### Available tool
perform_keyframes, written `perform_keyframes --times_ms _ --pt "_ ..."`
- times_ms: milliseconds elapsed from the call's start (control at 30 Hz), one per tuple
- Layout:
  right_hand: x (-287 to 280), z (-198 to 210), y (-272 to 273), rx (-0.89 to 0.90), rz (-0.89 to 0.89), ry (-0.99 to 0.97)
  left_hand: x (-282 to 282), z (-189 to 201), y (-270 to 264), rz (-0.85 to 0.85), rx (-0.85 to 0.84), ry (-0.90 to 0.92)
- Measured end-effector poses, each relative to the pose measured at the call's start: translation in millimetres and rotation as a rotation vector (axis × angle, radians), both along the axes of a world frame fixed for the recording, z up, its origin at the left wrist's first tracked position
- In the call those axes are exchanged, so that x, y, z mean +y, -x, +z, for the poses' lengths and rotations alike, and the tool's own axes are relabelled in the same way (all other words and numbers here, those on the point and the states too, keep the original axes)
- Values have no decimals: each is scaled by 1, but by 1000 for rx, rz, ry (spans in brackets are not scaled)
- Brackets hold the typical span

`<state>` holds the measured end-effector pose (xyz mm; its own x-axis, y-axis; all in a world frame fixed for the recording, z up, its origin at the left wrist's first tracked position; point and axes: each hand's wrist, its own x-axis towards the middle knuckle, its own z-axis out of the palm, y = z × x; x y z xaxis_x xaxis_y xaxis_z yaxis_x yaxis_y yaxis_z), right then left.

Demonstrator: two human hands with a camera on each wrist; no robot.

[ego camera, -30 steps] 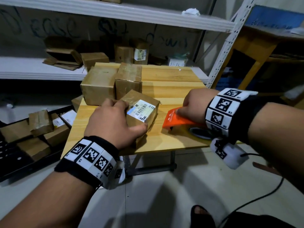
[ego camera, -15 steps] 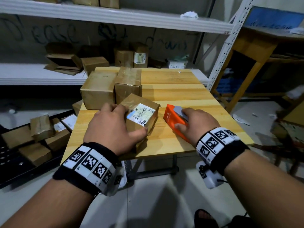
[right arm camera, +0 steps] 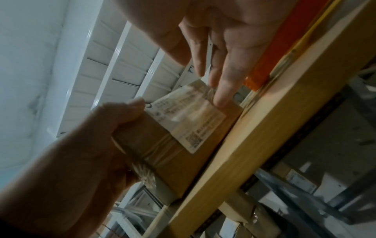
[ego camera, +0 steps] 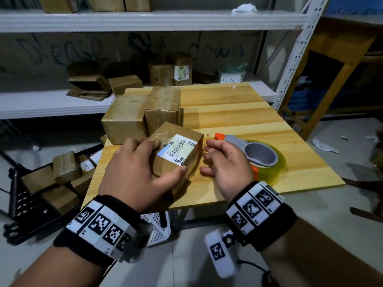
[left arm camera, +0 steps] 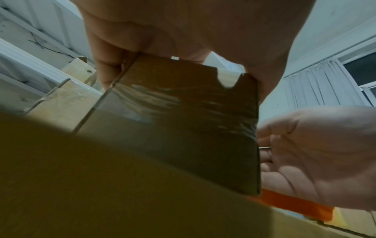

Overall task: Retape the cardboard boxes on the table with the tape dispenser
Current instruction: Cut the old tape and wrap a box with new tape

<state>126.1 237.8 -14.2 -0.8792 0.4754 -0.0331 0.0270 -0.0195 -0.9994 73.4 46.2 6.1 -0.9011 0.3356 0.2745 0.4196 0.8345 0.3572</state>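
Observation:
My left hand (ego camera: 151, 162) grips a small cardboard box (ego camera: 182, 162) with a white barcode label, which rests near the wooden table's (ego camera: 238, 112) front edge. The fingers lie over the far top edge and the thumb on the near side. My right hand (ego camera: 211, 160) is beside the box's right side, fingers relaxed and holding nothing. In the right wrist view its fingertips (right arm camera: 219, 99) reach the box (right arm camera: 179, 145) at the label's edge. The orange and grey tape dispenser (ego camera: 261, 156) with its clear roll lies on the table just right of that hand.
Two larger cardboard boxes (ego camera: 124, 119) (ego camera: 163, 108) stand touching each other behind the small one. White metal shelving (ego camera: 51, 102) with more boxes runs behind the table. A black crate (ego camera: 31, 204) of boxes sits on the floor at the left.
My right hand has let go of the tape dispenser, which now lies on the table, and moved left to the small box. The left hand has kept its hold.

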Motion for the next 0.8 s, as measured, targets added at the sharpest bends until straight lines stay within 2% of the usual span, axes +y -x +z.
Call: perform_keyframes --times_ms 167,800 --pt "-5 -12 14 53 1 159 -1 -4 4 -16 40 -67" --pt "5 -25 18 11 105 61 -1 -6 2 -38 79 -55"
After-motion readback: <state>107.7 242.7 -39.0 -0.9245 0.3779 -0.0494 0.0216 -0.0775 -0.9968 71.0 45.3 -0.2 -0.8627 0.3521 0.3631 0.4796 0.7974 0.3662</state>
